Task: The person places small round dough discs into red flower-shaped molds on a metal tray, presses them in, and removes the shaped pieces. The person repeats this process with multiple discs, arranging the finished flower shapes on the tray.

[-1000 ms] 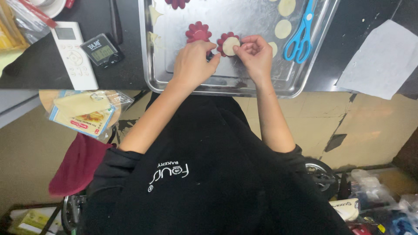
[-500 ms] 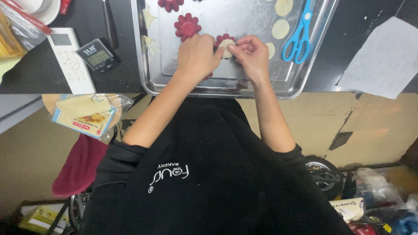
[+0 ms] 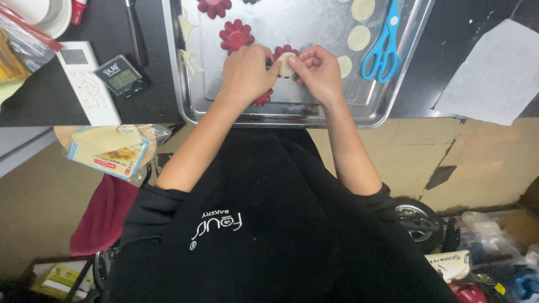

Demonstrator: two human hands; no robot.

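Both my hands work over a metal baking tray on a dark counter. My left hand and my right hand pinch a pale dough round into a small red fluted tart mould. Another red mould peeks out under my left wrist. Two more red moulds sit further back: one beside my left hand, one at the tray's far edge. Loose dough rounds lie to the right of my right hand.
Blue scissors lie on the tray's right side. Left of the tray are a small digital timer, a white remote-like device and a dark utensil. White paper lies at right. A plastic packet hangs below the counter edge.
The view has shifted so the tray sits lower and further left. Both hands stay together on the dough round in the red mould, fingers pressing it in.
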